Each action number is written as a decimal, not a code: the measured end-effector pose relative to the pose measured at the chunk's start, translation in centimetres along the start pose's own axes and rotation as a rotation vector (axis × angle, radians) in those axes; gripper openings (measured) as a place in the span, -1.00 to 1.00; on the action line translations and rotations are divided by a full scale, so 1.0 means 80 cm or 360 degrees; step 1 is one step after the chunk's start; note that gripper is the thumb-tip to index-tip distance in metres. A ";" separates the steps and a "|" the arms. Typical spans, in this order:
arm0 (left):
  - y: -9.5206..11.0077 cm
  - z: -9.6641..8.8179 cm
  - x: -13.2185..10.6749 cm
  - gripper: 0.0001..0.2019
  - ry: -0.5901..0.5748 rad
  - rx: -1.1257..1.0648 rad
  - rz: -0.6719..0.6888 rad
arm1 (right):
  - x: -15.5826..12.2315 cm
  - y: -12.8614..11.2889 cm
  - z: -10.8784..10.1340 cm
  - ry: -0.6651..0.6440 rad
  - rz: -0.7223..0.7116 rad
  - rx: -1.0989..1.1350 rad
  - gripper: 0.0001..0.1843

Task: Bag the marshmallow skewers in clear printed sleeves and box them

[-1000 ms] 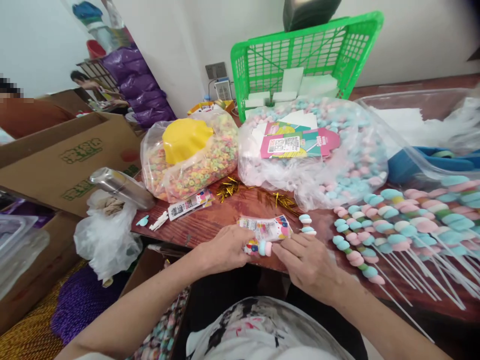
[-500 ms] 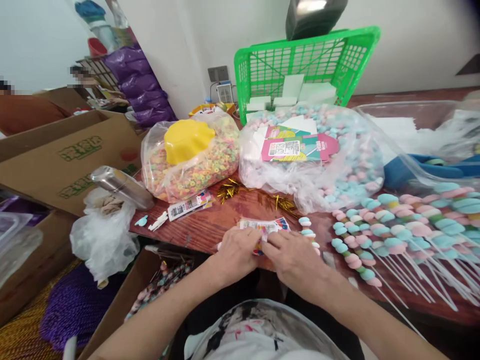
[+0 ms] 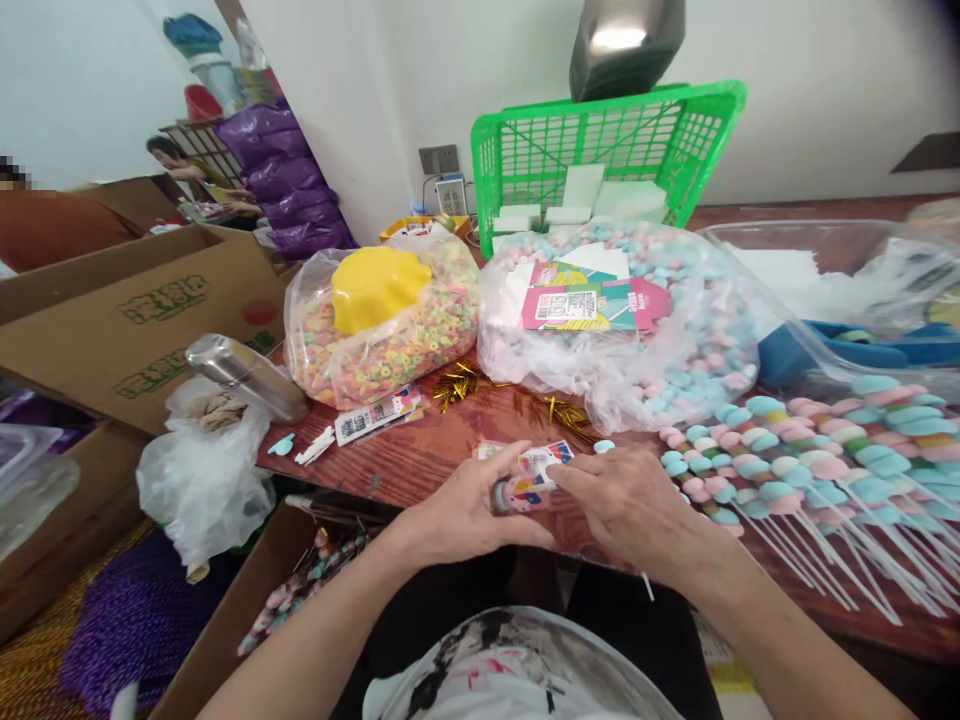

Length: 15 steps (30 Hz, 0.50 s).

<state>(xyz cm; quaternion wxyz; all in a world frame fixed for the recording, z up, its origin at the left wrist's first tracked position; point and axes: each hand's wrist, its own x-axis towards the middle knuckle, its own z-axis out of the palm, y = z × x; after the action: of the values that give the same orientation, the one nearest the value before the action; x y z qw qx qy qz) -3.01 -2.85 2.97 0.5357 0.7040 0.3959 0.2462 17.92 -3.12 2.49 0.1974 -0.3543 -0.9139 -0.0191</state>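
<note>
A small printed plastic bag (image 3: 536, 468) with colourful patches lies at the table's front edge. A rounded, pale end of something shows at its left side, partly hidden by my fingers. My left hand (image 3: 469, 510) curves around the bag's left part, fingers above and thumb below. My right hand (image 3: 622, 505) has its fingers bent, with the fingertips on the bag's right end. Beneath the right hand lies a marshmallow skewer; its blue top marshmallow (image 3: 604, 446) and white stick end (image 3: 648, 588) stick out, and the rest is covered.
Marshmallow skewers (image 3: 817, 460) lie in a pile at right. Behind stand a bag of ring candies (image 3: 405, 345) with a yellow bowl (image 3: 379, 288), a marshmallow bag (image 3: 705, 300) and a green basket (image 3: 487, 160). A steel flask (image 3: 247, 375) and cardboard box (image 3: 187, 310) are left.
My hands have moved apart: the left has opened wider around the bag, the right has shifted right over the marshmallow skewer. More of the bag's print shows. The camera view has shifted slightly.
</note>
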 end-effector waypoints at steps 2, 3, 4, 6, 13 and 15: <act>0.004 -0.010 -0.004 -0.54 -0.0068 -0.0215 -0.0072 | 0.004 0.007 -0.009 0.0009 -0.0045 0.0063 -0.63; 0.002 -0.012 -0.005 -0.64 -0.0097 -0.0301 -0.0098 | 0.006 0.009 -0.011 0.0013 -0.0056 0.0097 -0.62; -0.001 -0.011 -0.006 -0.68 -0.0100 -0.0376 -0.0120 | 0.008 0.009 -0.010 0.0043 -0.0047 0.0141 -0.60; -0.009 -0.003 -0.006 -0.63 0.0068 -0.0503 -0.0169 | 0.010 0.005 -0.002 0.0221 0.0123 0.0324 -0.58; -0.027 0.040 0.000 -0.54 0.0709 -0.0848 -0.0104 | 0.007 -0.039 0.049 0.0754 0.0799 0.1351 -0.89; -0.025 0.043 -0.003 -0.47 0.0595 -0.0927 -0.0110 | 0.009 -0.047 0.050 0.0870 0.0674 0.1325 -0.85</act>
<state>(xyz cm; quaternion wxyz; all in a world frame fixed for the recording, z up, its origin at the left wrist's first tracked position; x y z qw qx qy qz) -1.11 -4.72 0.03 0.6403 0.4505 0.4239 0.4554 13.56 -4.80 -0.56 0.5511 -0.4048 -0.6681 0.2934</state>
